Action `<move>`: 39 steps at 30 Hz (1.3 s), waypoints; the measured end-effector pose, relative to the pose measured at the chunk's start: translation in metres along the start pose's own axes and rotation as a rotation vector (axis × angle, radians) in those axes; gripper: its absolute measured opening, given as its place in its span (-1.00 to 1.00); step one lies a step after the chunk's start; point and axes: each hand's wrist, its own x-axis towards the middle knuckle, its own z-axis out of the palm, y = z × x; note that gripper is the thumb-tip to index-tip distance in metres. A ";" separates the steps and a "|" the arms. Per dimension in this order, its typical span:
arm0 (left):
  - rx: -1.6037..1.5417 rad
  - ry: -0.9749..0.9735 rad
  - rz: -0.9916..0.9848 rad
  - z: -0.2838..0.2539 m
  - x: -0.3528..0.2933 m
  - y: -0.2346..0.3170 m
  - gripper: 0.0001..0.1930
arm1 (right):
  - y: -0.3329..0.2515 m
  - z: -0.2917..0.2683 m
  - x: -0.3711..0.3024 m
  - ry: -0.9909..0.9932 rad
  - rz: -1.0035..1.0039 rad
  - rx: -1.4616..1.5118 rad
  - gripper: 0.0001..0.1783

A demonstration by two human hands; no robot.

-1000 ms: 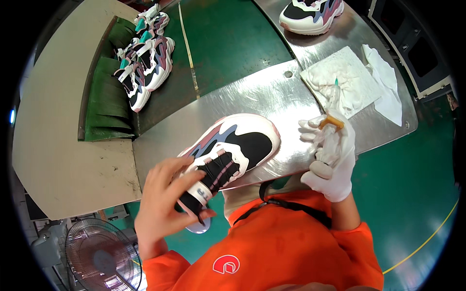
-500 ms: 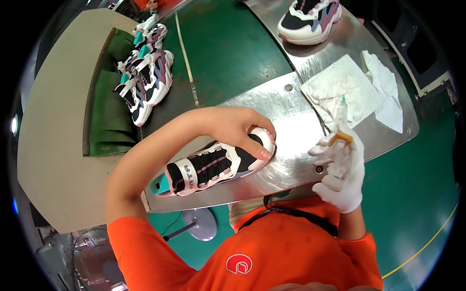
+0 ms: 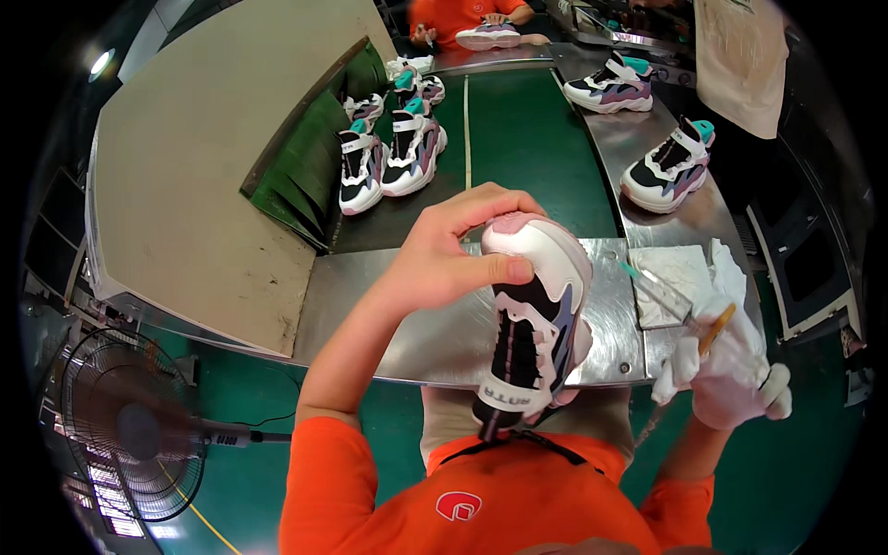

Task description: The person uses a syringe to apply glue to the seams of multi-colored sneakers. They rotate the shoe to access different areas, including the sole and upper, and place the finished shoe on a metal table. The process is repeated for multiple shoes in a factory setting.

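Note:
A white, black and mauve sneaker (image 3: 527, 324) is tilted up off the metal ledge, its toe away from me and its strap near my waist. My bare left hand (image 3: 462, 245) is closed round the toe, thumb on the toe cap and fingers over the far side. To the right, my right hand (image 3: 731, 370), in a white glove, is closed round a clear syringe (image 3: 659, 294) with a green tip. A thin tool with a yellow-brown handle (image 3: 717, 330) is also in that hand; its other end is blurred. The right hand is apart from the sneaker.
Several similar sneakers (image 3: 412, 153) stand on the green belt (image 3: 518, 139) at left. Another sneaker (image 3: 671, 166) stands on the right metal rail, near a white cloth (image 3: 671, 264). Across the belt, a person (image 3: 472, 18) handles a shoe. A fan (image 3: 139, 430) stands at lower left.
My left hand has lifted the sneaker and turned its toe away from me. My right hand has shifted and turned, so the syringe now points left. The view has tilted up.

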 end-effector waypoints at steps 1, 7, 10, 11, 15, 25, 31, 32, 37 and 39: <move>-0.047 0.008 0.010 0.002 0.001 -0.002 -0.42 | -0.004 0.007 0.008 -0.025 -0.004 0.019 -0.09; 0.026 -0.005 0.021 0.002 0.005 0.004 -0.53 | 0.002 0.023 0.039 -0.012 0.017 0.010 -0.28; 0.037 -0.023 0.037 0.000 0.007 0.004 -0.54 | 0.006 0.029 0.048 0.011 0.001 -0.043 -0.32; 0.038 -0.023 0.049 0.001 0.008 0.003 -0.54 | 0.008 0.031 0.050 0.041 -0.005 -0.032 -0.33; 0.057 -0.034 0.071 -0.001 0.011 0.004 -0.53 | 0.013 0.033 0.056 0.077 -0.017 -0.031 -0.34; -0.083 0.009 -0.045 -0.003 0.009 -0.006 -0.50 | 0.001 0.023 0.063 0.015 0.113 -0.192 -0.35; -0.238 0.107 -0.089 -0.003 0.002 -0.024 -0.38 | 0.012 0.008 0.068 0.027 0.176 -0.271 -0.30; -0.279 0.124 -0.103 -0.003 0.001 -0.027 -0.37 | 0.016 0.006 0.071 0.048 0.188 -0.262 -0.28; -0.288 0.248 -0.158 0.000 -0.006 -0.047 -0.26 | 0.025 -0.005 0.073 0.087 0.243 -0.199 -0.21; -0.299 0.313 -0.159 -0.004 -0.012 -0.059 -0.27 | 0.034 -0.007 0.077 0.101 0.268 -0.176 -0.17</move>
